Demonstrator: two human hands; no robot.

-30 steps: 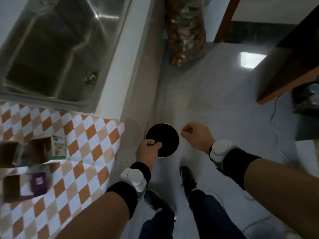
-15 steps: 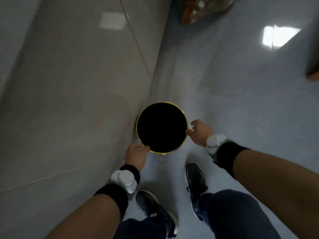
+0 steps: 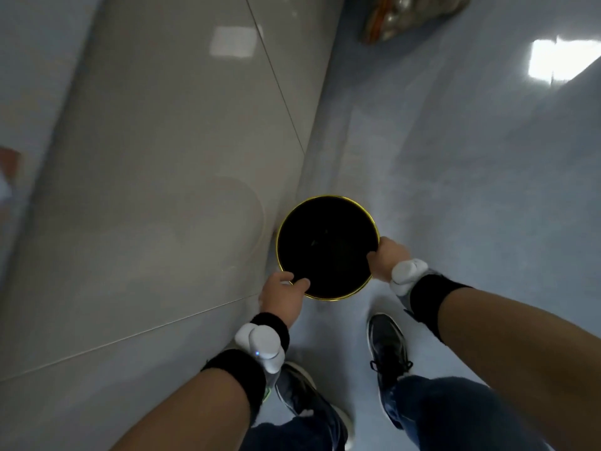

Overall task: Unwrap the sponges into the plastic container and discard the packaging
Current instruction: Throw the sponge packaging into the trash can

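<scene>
I read this as the discard stage. Both of my hands are on the round black bin (image 3: 327, 249), which stands on the floor (image 3: 471, 157) against the base of the tiled cabinet wall (image 3: 156, 157).

1. Left hand (image 3: 282, 296): curled over the near-left part of the yellow rim, thumb hooked inside.
2. Right hand (image 3: 385, 257): closed on the rim at the right side.

Neither hand holds packaging or a sponge. The sponges and the plastic container are not in view, so I cannot confirm the unwrapping is complete. The bin interior is too dark to resolve; packaging may lie inside, but I cannot tell.

Judgement: if the wrapping is already in the bin, only repositioning the bin remains. A mesh bag (image 3: 409, 17) lies on the floor well apart.
</scene>
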